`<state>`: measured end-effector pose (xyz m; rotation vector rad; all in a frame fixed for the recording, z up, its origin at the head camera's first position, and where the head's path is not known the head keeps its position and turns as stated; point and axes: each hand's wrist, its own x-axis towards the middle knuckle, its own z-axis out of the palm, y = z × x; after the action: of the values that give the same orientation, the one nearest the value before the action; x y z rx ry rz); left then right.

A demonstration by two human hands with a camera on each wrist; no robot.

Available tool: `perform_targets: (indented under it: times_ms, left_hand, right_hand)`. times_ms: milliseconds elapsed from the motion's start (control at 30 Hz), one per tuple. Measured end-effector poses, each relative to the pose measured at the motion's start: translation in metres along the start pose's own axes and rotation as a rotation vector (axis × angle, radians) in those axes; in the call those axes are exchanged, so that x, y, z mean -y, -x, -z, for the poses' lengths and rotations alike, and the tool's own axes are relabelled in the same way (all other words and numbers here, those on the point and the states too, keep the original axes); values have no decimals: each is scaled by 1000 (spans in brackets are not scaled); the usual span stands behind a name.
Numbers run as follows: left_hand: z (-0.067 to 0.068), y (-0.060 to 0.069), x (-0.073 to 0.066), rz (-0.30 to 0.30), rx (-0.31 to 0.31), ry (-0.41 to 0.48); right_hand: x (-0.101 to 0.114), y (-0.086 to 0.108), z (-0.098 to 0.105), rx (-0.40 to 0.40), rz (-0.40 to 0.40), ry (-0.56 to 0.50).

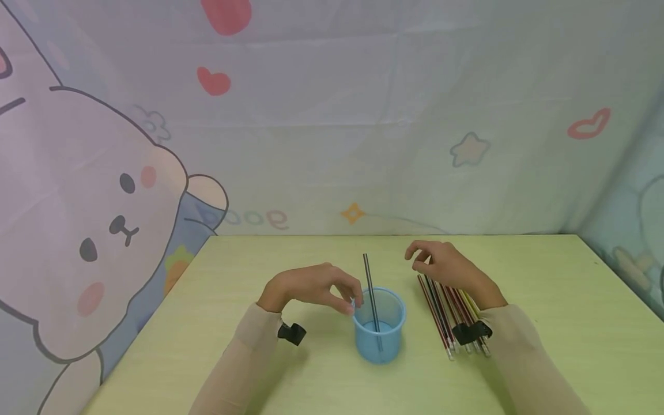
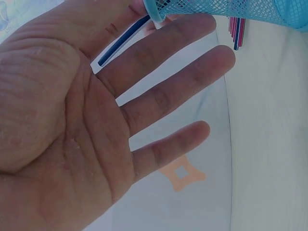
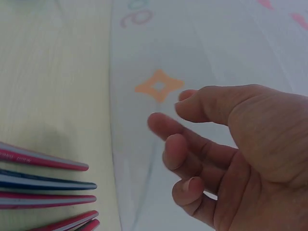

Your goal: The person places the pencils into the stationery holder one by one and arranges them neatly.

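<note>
Light-blue round plastic mesh cup [image 1: 389,347] sits upright on the pale yellow-green table [image 1: 321,374], in front of the person. In it: one slim dark striped pencil [image 1: 370,285], tilted, upper end well above the rim; lower part only dimly visible through the wall. Left hand [image 1: 316,286] pinches the cup's rim at its left side, other fingers spread straight; exact fingertip contact partly hidden. Cup cut off at the top in the left wrist view.

Right hand [image 1: 450,266]: fingers loosely curled, thumb apart, above the far ends of a row of dark, red and yellow pencils [image 1: 441,311] right of the cup. Wrist and black wrist camera [image 1: 472,332] cover part of the row; count unclear. Right wrist view catches only some ends. Pale printed cloth backdrop [image 1: 337,144] behind, its faint lettering hard to read.
</note>
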<state>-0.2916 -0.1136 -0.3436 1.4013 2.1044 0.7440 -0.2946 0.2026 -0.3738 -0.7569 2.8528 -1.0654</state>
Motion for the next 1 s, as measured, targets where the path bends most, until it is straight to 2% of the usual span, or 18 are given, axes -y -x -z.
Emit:
perform_targets:
  times_ms: [233,667,1000]
  left_hand:
    - [0,1,1,3,1,0]
    - [1,0,-1,-1,11,-10]
    - [1,1,0,4,9,-11]
  right_hand:
    - [-8,1,-3,113,-10,85]
    - [-15,5,-10,209,-47,163]
    - [-9,9,-20,312,-108,129]
